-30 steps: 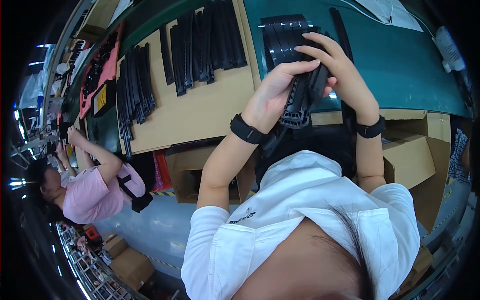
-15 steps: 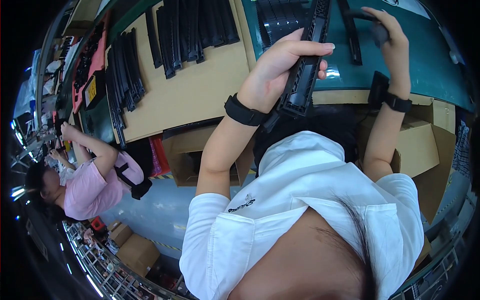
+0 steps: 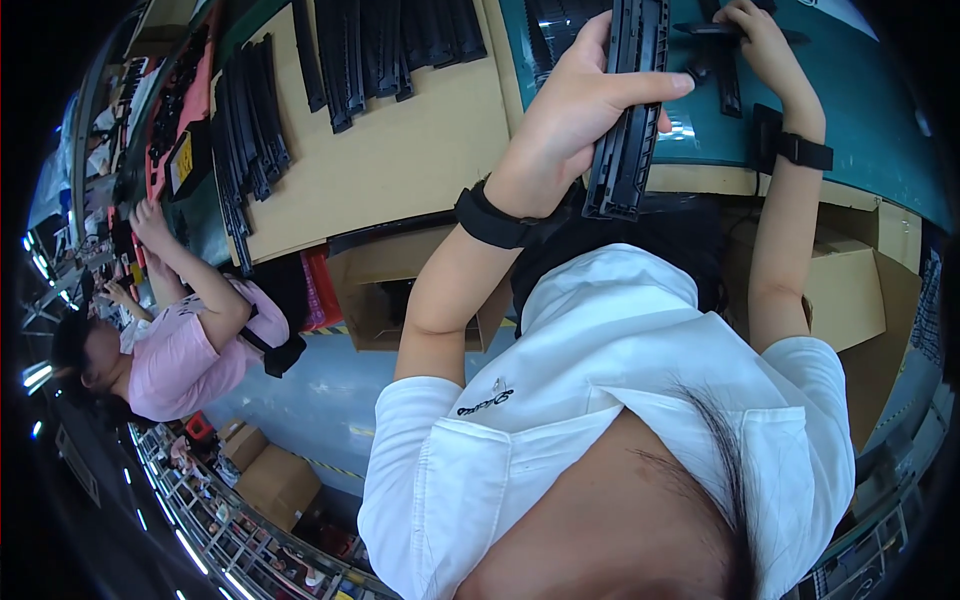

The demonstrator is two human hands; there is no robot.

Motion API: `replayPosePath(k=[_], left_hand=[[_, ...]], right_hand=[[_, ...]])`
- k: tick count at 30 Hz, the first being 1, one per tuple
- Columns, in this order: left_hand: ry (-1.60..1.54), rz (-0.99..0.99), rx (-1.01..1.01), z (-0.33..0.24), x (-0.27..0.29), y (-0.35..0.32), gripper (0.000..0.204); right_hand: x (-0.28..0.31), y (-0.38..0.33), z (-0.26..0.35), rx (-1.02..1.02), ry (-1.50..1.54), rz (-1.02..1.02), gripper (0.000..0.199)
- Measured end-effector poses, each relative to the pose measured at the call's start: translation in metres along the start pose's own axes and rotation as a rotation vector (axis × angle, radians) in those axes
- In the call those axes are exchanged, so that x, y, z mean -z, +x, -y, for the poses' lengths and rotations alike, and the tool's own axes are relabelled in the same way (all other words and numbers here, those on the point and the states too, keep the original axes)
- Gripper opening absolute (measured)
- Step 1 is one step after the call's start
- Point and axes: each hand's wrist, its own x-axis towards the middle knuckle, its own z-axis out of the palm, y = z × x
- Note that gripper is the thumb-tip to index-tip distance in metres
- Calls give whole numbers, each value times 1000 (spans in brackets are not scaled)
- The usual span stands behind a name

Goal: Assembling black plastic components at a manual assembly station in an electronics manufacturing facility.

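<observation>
My left hand (image 3: 575, 120) is wrapped round a long black slotted plastic strip (image 3: 628, 140), thumb across its face. The strip stands nearly lengthways in front of me, its near end just above my lap and its far end cut off by the picture's edge. Farther right, over the green mat, my right hand (image 3: 768, 50) has its fingers closed on a dark slim object (image 3: 708, 30) lying crosswise; its exact kind is unclear. Beneath that object another black strip (image 3: 730, 90) rests on the mat.
Rows of black strips (image 3: 350, 60) lie on a cardboard sheet (image 3: 400, 170) to the left. Open cardboard boxes (image 3: 850, 290) stand below the table edge. A black block-shaped item (image 3: 765, 135) sits by my right wrist. A co-worker in pink (image 3: 185, 350) works at far left.
The strip in my left hand has turned more upright and shifted slightly right. My right hand has moved slightly left and up with the dark object, which now lies crosswise.
</observation>
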Motion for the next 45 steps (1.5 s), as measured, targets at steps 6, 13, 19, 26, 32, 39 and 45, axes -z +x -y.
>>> replayPosePath(k=[6,13,19,26,32,39,45], left_hand=[[-128,95,-50,26,14,16,67],[203,3,-342,46,5,21,68],[99,115,-286,29,-8,7,62],[182,87,-257,26,-6,-10,64],[205,65,-288,23,-5,-12,65],[168,108,-193,19,4,-22,61],[2,149,-160,20,10,-22,60]], right_hand=[[-7,-6,18,168,-150,-388,32],[24,-16,171,-476,1632,-33,29],[15,-2,181,-488,1796,-203,32],[21,13,183,-537,1802,-271,35],[17,17,177,-536,1832,-263,36],[12,19,170,-559,1856,-276,32],[17,16,154,-534,1933,-246,27]])
